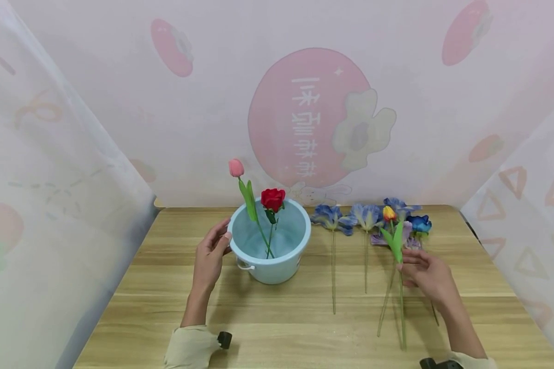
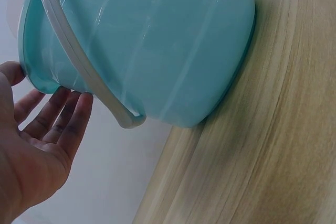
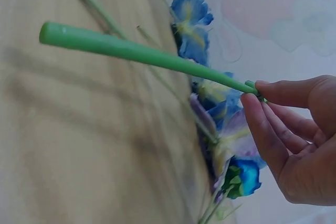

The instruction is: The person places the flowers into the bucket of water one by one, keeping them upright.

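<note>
A light blue bucket (image 1: pixel 270 271) stands on the table, holding a pink tulip (image 1: pixel 236 168) and a red rose (image 1: pixel 273 200) that lean inside it. At its left side my left hand (image 1: pixel 211 251) holds the rim, thumb on top and fingers beneath, as the left wrist view shows. My right hand (image 1: pixel 427 274) pinches a yellow-and-orange tulip (image 1: pixel 389 213) by its green stem (image 3: pixel 152 56), just below the leaves. The tulip is raised over the table, its stem end pointing toward the front edge. Behind it lie blue irises (image 1: pixel 334 218) and a blue rose (image 1: pixel 421 224).
The bucket's white handle (image 2: pixel 86 69) hangs down on its near side. Purple flowers (image 1: pixel 413 241) lie among the irises at the back right, their long stems stretching forward over the wooden table (image 1: pixel 281 328). A printed curtain (image 1: pixel 203 118) closes off the back.
</note>
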The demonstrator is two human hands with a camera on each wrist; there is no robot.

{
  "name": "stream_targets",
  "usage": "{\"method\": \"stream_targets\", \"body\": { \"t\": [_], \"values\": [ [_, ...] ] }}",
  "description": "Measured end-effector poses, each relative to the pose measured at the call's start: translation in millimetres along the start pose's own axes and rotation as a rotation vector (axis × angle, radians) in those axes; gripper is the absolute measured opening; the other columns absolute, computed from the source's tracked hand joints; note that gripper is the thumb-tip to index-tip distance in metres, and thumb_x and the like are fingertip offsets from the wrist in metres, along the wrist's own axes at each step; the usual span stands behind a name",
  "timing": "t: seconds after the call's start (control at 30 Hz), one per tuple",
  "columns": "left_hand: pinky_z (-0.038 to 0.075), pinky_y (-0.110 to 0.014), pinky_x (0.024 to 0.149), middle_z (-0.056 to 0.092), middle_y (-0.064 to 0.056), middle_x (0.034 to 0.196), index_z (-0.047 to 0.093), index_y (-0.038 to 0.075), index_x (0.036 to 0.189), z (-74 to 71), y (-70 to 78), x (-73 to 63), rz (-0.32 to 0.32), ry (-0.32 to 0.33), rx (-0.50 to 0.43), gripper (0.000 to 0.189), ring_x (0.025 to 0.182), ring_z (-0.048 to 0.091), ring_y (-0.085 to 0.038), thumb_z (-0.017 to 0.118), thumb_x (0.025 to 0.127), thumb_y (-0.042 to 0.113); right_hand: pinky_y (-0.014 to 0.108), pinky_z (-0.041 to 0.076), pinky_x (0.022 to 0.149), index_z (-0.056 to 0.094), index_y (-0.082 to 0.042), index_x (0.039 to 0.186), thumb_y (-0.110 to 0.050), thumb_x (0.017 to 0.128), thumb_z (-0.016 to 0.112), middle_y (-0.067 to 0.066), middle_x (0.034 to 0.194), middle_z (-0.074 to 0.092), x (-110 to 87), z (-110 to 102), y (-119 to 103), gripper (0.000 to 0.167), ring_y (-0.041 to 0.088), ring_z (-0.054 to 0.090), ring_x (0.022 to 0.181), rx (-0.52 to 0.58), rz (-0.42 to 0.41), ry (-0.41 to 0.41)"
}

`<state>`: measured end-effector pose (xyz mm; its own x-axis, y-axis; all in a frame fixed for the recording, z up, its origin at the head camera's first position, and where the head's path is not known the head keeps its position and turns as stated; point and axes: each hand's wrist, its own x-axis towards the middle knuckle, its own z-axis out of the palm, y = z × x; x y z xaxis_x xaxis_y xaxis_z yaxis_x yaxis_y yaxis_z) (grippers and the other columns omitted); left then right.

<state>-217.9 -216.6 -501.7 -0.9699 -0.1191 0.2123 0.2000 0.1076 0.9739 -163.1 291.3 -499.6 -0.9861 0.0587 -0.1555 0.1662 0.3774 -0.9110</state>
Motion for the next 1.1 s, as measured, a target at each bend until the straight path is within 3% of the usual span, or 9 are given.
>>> {"method": "stream_targets", "body": {
  "t": [0.27,0.57,1.1],
  "values": [
    [0.064,-0.02,0.09,0.066,-0.019,0.143,0.059,0.013,0.153,-0.2,0.6,0.0,-0.003,0.001,-0.007,0.043,0.116,0.069,-0.011,0.06,0.112,0.025,0.035,0.069,0.084,0.049,0.0,0.155,-0.022,0.105,0.073,0.024,0.141,0.064,2.4,4.1,-19.7,0.06,-0.003,0.073,0.1,0.048,-0.046,0.034],
    [0.063,-0.019,0.089,0.066,-0.019,0.143,0.059,0.013,0.153,-0.5,1.8,0.3,-0.008,-0.002,-0.004,0.044,0.115,0.068,-0.01,0.059,0.112,0.026,0.032,0.069,0.081,0.051,0.0,0.154,-0.019,0.103,0.075,-0.014,0.115,0.069,10.7,16.9,-50.2,0.06,-0.003,0.073,0.098,0.143,-0.107,0.102],
    [0.064,-0.021,0.091,0.067,-0.014,0.143,0.059,0.016,0.154,-0.3,1.3,0.4,-0.021,0.001,0.004,0.044,0.116,0.068,-0.012,0.06,0.112,0.027,0.029,0.069,0.074,0.06,-0.003,0.146,-0.015,0.1,0.078,-0.007,0.117,0.069,26.7,48.7,-115.5,0.051,0.006,0.076,0.096,0.261,-0.267,0.182]
  ]
}}
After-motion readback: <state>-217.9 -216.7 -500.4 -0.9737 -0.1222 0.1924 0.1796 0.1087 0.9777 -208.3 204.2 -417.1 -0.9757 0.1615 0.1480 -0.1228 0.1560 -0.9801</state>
